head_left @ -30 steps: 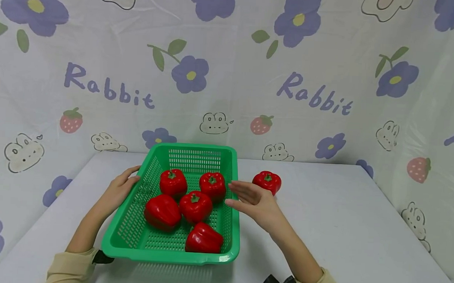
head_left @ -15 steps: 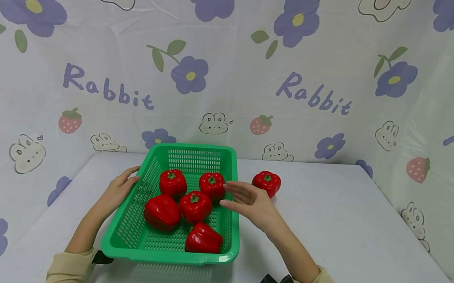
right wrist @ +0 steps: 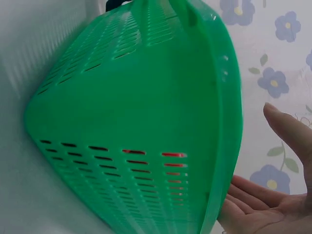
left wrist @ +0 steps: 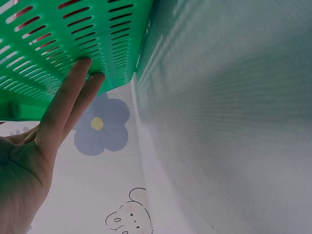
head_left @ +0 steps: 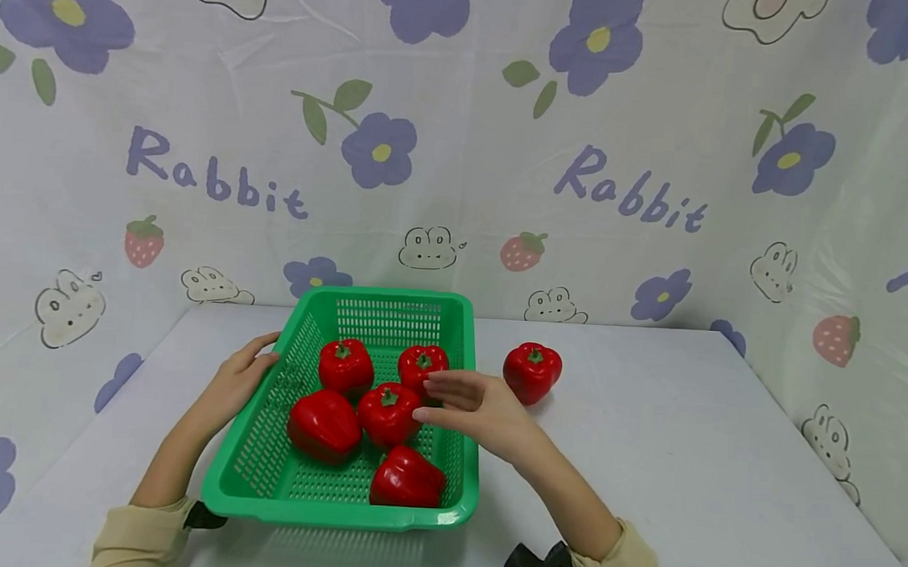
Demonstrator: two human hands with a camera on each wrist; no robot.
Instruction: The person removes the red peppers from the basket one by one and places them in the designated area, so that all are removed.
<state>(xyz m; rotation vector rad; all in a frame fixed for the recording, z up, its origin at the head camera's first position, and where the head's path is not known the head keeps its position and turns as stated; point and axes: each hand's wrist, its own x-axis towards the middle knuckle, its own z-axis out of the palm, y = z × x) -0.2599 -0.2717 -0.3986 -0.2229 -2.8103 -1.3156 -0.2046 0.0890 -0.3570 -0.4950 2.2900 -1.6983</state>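
A green plastic basket (head_left: 348, 515) holds several red bell peppers, among them one lying on its side (head_left: 408, 478) at the near right and another (head_left: 325, 427) at the left. My left hand (head_left: 234, 384) touches the basket's left rim; in the left wrist view, two straight fingers (left wrist: 68, 100) lie against its slotted outer wall. Over the right rim reaches my right hand (head_left: 487, 414), fingers spread and nothing between them. Its fingertips overlap the back-right pepper (head_left: 419, 364) in the head view; contact cannot be told. The right wrist view shows this hand (right wrist: 265, 209) beside the rim.
One more red bell pepper (head_left: 532, 373) stands on the white table (head_left: 688, 458), to the right of the basket. Behind the table hangs a curtain (head_left: 457, 192) printed with flowers and rabbits. Black straps (head_left: 542, 565) circle the wrists.
My right hand has moved left, from the basket's right rim to over the peppers inside, uncovering more of the pepper on the table. The left hand and basket have stayed put.
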